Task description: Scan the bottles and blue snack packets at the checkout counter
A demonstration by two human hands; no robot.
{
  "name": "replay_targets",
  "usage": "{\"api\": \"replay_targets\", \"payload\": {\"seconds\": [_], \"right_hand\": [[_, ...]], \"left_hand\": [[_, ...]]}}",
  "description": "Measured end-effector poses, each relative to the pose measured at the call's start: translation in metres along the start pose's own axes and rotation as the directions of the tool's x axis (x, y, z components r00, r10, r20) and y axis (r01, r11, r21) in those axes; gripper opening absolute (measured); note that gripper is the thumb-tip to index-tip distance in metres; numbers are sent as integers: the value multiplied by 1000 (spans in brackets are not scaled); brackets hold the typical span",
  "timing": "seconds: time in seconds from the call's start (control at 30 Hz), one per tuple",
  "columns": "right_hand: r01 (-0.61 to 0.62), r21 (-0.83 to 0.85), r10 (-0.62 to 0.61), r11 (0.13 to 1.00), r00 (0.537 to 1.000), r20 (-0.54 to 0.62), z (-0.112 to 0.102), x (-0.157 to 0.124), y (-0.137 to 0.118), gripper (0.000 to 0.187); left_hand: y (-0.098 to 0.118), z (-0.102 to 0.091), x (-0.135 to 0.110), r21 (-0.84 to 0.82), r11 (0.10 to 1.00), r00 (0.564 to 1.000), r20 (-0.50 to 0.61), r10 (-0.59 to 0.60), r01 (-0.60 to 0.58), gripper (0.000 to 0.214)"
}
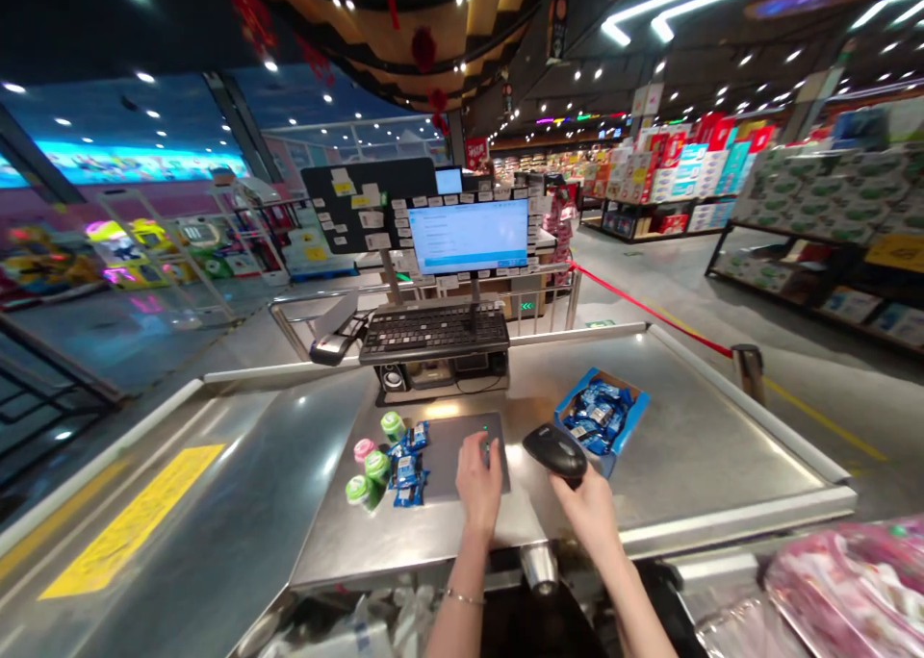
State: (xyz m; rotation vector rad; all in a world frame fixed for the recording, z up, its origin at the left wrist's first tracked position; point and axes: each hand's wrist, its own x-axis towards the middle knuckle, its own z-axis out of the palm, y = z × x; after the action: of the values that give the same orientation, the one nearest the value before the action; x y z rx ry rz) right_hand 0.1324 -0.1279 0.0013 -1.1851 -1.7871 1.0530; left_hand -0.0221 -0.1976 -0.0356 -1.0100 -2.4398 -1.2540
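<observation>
Gripping a black handheld barcode scanner [555, 451], the right hand [588, 514] is closed; the open left hand [477, 480] rests on a gray pad [462, 456]. 4 round tubs [376, 466] and loose blue packets [406, 466] lie beside it on the steel counter [685, 446]; more packets remain in a blue box [601, 417].

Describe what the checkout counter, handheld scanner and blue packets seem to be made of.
The checkout counter looks like stainless steel, its surface mirroring the lights. The handheld scanner seems matte black plastic. The blue packets look like shiny foil film, creased and glinting, probably.
</observation>
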Motion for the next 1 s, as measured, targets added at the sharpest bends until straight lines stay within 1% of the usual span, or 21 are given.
{"api": "replay_targets", "payload": {"seconds": [0.1,0.17,0.27,0.33,0.4,0.47,0.53,0.57,0.63,0.77,0.9,1.0], "right_hand": [[-64,20,66,998,994,-88,-20,10,14,45],[-98,54,106,994,980,-167,-33,17,26,48],[-127,121,157,985,943,-294,-53,27,42,53],[-137,150,183,979,918,-352,-64,33,52,54],[-139,167,194,976,904,-382,-72,39,62,54],[-133,178,195,975,899,-393,-78,43,70,53],[-128,179,190,975,899,-394,-82,46,77,52],[-129,173,189,976,899,-394,-84,46,80,51],[-132,162,187,978,898,-398,-86,47,82,49],[-140,163,196,977,893,-405,-88,48,84,49],[-158,164,211,974,896,-391,-87,47,84,50],[-160,166,214,973,895,-392,-86,46,82,49]], "left_hand": [[32,21,-4,-78,995,991,119,64,-55,28],[51,35,-4,-119,988,976,178,121,-101,27],[79,60,1,-126,971,932,280,229,-201,24],[98,82,9,-91,955,887,356,296,-282,22],[116,107,19,-39,934,845,414,339,-356,26],[134,131,31,68,916,826,462,322,-395,33],[147,151,41,216,891,826,507,247,-399,35],[152,160,45,276,877,826,524,206,-394,33],[157,173,50,340,860,826,544,151,-381,29],[151,188,51,372,859,829,551,100,-351,30],[145,191,52,370,863,825,558,89,-343,27],[146,182,51,365,868,827,556,88,-338,27]]}}
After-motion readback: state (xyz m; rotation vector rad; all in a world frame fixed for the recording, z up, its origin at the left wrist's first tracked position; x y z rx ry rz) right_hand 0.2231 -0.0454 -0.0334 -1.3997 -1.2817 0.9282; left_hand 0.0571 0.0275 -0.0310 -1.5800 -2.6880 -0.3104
